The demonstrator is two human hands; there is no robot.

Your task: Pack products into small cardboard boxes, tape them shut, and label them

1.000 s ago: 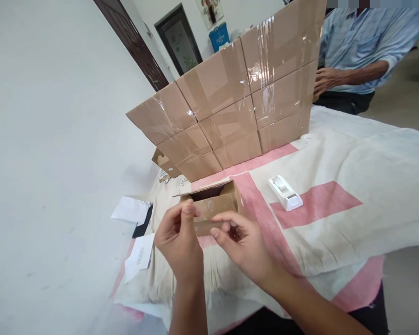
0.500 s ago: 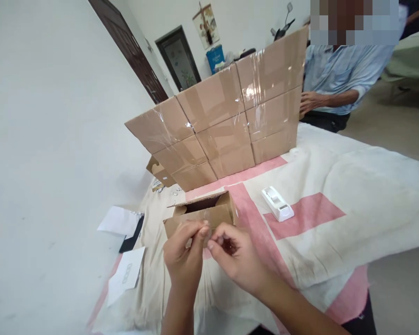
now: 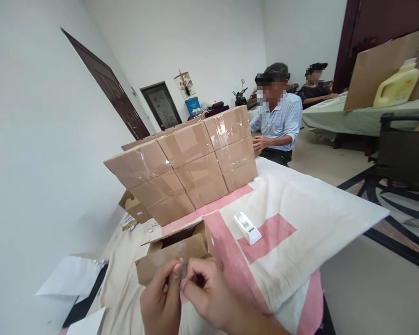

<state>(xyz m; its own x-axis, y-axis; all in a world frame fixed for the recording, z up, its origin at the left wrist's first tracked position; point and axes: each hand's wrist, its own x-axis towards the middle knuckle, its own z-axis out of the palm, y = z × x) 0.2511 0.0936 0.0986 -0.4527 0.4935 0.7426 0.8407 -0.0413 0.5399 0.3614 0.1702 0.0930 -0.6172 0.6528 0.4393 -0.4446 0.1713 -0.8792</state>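
Observation:
My left hand (image 3: 161,295) and my right hand (image 3: 205,291) come together at the fingertips, low in the view, each in a pinch. Whatever lies between the fingers is too small and clear to make out. Just beyond them sits a small cardboard box (image 3: 160,261), its top partly open and its near side partly covered by my fingers. A white tape dispenser (image 3: 247,228) lies to the right of the box on the cloth.
Stacked, taped cartons (image 3: 195,172) form a wall behind the box. Another open carton (image 3: 136,208) stands at their left. White papers (image 3: 73,274) lie by the wall. A seated person (image 3: 279,116) has a hand at the stack's right end. Pink-and-white cloth (image 3: 293,195) covers the table.
The view has tilted up and swung right, so the box, stack and dispenser appear further left and lower. Both hands keep their pinch close together.

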